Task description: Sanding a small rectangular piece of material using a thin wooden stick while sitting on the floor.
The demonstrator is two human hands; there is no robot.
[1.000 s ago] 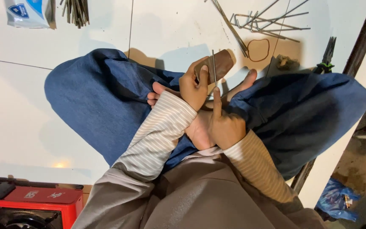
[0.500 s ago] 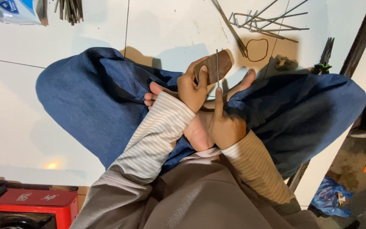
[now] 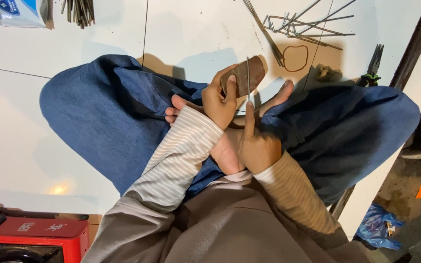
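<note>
Metal rod (image 3: 248,78), thin, standing upright at frame centre, lying against brown block (image 3: 243,77). Left hand (image 3: 220,100) gripping block, thumb pressing its face. Right hand (image 3: 257,146) closing around rod's lower end, forefinger pointing up along it. Blue trousers (image 3: 98,117) spreading beneath. Bent wire pieces (image 3: 298,24) lying upper right on white floor (image 3: 25,146); pliers (image 3: 373,63) nearby.

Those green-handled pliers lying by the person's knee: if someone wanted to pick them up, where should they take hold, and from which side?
Grip the pliers by the two green handles, the end nearer the knee. They lie flat on the white floor with the dark jaws pointing away, so the handles are the free, wider part. Coming straight down from above looks best, since the blue trouser leg crowds the near side.
</note>
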